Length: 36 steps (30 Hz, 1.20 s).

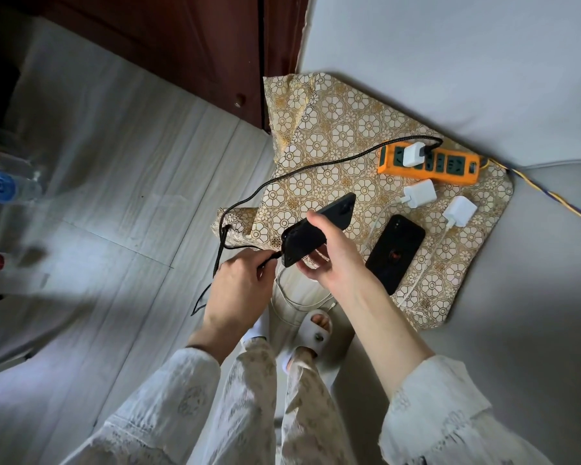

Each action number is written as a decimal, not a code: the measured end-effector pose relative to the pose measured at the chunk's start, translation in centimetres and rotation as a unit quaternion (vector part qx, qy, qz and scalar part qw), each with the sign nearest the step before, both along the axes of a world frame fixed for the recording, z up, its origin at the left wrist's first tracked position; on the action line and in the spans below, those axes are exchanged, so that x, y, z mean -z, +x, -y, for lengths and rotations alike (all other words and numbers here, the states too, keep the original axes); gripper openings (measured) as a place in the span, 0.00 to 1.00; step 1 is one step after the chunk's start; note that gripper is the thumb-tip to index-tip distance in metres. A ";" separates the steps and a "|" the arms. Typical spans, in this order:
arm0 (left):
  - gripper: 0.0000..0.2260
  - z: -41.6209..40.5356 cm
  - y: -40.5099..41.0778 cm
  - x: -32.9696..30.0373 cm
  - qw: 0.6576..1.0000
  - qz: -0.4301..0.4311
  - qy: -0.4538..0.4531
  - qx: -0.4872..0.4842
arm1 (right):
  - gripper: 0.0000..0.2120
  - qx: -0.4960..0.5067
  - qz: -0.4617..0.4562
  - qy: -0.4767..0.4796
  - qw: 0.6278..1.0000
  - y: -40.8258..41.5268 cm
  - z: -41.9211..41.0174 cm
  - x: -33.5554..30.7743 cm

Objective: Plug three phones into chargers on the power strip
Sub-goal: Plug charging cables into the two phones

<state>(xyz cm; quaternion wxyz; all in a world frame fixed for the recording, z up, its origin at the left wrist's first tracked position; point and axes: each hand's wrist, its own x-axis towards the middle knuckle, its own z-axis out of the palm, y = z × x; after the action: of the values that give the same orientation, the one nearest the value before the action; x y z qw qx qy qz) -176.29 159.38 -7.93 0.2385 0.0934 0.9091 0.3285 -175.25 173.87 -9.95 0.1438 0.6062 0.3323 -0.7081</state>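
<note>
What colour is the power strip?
Orange, with dark green sockets: power strip, clearest in the head view.

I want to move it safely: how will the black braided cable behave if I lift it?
The black braided cable is probably floppy: it sags off the patterned cloth in loose curves. Lifting may tug its white charger on the orange power strip.

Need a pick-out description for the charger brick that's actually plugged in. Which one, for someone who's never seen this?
Find the flower-patterned cloth by the grey wall, then the orange power strip at its far edge. The plugged-in charger is the white brick standing in that strip with a black braided cable leaving it. The other two white bricks lie loose on the cloth with white cables.
</note>
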 end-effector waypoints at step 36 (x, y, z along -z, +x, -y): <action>0.31 0.8 -3.5 9.1 0.936 0.076 -0.204 0.277 | 0.47 -0.440 0.147 0.400 0.791 -5.3 2.3 6.6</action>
<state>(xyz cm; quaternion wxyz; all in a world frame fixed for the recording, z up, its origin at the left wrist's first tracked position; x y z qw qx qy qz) -179.79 158.56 -17.06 0.4019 0.2660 0.8739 0.0634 -180.55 171.62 -16.56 0.2316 0.4950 0.7911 -0.2748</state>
